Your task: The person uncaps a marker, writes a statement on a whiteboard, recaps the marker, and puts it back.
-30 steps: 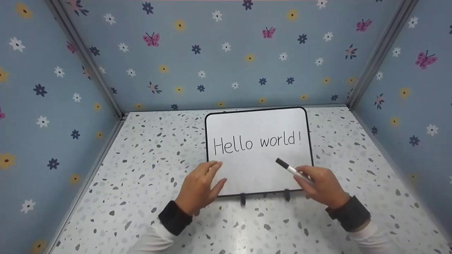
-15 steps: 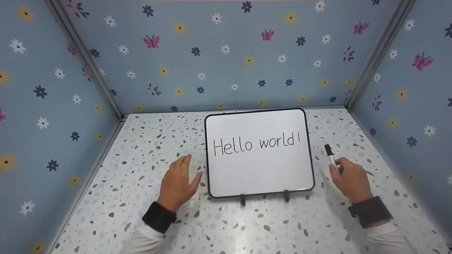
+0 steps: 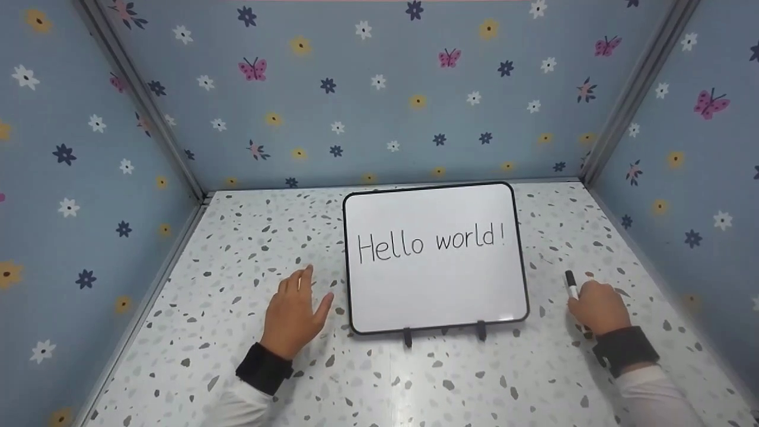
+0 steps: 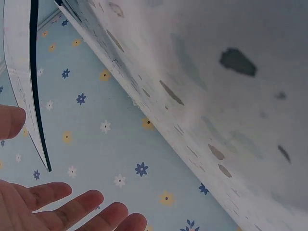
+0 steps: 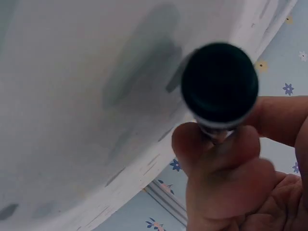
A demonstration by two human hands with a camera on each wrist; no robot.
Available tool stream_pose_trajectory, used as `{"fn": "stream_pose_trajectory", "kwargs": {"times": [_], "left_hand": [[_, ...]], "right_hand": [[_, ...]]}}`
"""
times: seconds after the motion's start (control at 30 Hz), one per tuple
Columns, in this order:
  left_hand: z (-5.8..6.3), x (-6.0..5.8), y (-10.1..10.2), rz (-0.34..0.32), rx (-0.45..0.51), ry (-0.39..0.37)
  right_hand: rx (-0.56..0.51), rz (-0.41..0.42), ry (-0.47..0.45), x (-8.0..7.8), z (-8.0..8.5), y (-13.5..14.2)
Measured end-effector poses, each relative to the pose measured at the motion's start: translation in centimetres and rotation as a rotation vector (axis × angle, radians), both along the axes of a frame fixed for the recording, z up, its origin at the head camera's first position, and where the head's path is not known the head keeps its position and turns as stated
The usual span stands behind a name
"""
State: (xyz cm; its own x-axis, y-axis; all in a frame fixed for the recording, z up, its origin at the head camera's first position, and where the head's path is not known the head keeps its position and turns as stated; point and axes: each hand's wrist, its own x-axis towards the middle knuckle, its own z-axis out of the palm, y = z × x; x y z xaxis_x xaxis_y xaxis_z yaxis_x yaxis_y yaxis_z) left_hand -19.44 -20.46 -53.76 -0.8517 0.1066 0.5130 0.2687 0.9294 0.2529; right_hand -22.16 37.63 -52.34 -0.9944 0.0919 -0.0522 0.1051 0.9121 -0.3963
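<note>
A whiteboard (image 3: 439,284) with a black frame stands tilted on the speckled tabletop, "Hello world!" handwritten in black across it. To its right, my right hand (image 3: 602,309) grips a slim white marker (image 3: 571,284), whose black cap points away from me. The right wrist view shows the marker's dark round end (image 5: 220,82) facing the camera, with fingers (image 5: 236,187) curled round the barrel. On the other side, my left hand (image 3: 293,317) hovers beside the board with nothing in it. Its fingers (image 4: 82,207) are spread and relaxed in the left wrist view, apart from the board's edge (image 4: 36,86).
Two small dark feet (image 3: 407,337) stick out under the board's lower edge. Blue flowered panels (image 3: 379,89) rise behind the table (image 3: 255,237) and on both sides, joined by grey metal posts (image 3: 640,83) at the corners.
Both hands have moved outward, away from the whiteboard. My right hand carried the marker off to the right, then drew it slightly nearer to me, with its fingers more curled.
</note>
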Motion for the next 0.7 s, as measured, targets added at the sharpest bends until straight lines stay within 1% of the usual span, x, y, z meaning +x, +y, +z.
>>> {"fn": "stream_pose_trajectory", "kwargs": {"times": [0.07,0.27,0.43,0.5,0.57,0.7], "left_hand": [[0.0,0.1,0.0,0.001,0.002,-0.002],[0.1,0.4,0.0,-0.007,0.014,-0.005],[0.3,0.7,0.2,-0.005,0.033,-0.015],[0.4,0.8,0.4,-0.002,0.039,-0.009],[0.5,1.0,0.6,0.001,0.043,0.004],[0.6,1.2,1.1,-0.002,0.038,0.038]], "right_hand": [[-0.002,-0.004,-0.041,0.0,0.0,0.1],[0.029,-0.018,-0.118,0.0,0.3,0.0],[0.035,-0.014,-0.124,-0.1,0.4,0.0],[0.048,-0.009,-0.091,0.0,0.7,-0.1],[0.066,-0.007,-0.034,0.1,1.1,-0.4],[0.108,-0.005,0.153,0.4,2.0,-1.7]]}}
